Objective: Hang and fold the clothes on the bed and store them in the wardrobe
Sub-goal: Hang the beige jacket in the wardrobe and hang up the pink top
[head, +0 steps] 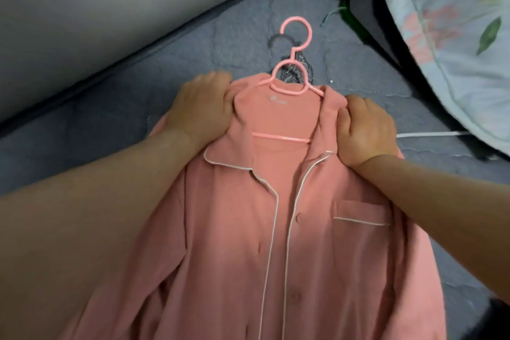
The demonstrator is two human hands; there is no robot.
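Two bare hands lie on the shoulders of a salmon-pink, soft-woven pyjama shirt (237, 229) with thin white piping along its notched collar, front edges and chest pocket. It is spread flat, front up and unbuttoned, across the centre and lower part of the frame on a grey-blue quilted bed cover (110, 119). A pink plastic hanger (295, 36) of slim round rod sits inside the neck opening. Its ring-shaped hook sticks out above the collar, and its crossbar shows through the open front.

The left hand (200, 107), left of centre, has its fingers close together and bent over the shirt's shoulder, thumb against the collar, gripping the cloth. The right hand (367, 132), right of centre, bunches the other shoulder with curled fingers held side by side.

Under the pink hook, a dark grey hook (274, 39) and some grey knitted fabric (299, 70) peek out. A pale floral-printed pillow (441, 36) fills the upper right, with a white cable (430, 134) just below it. A smooth pale grey panel (110, 8) crosses the upper left.
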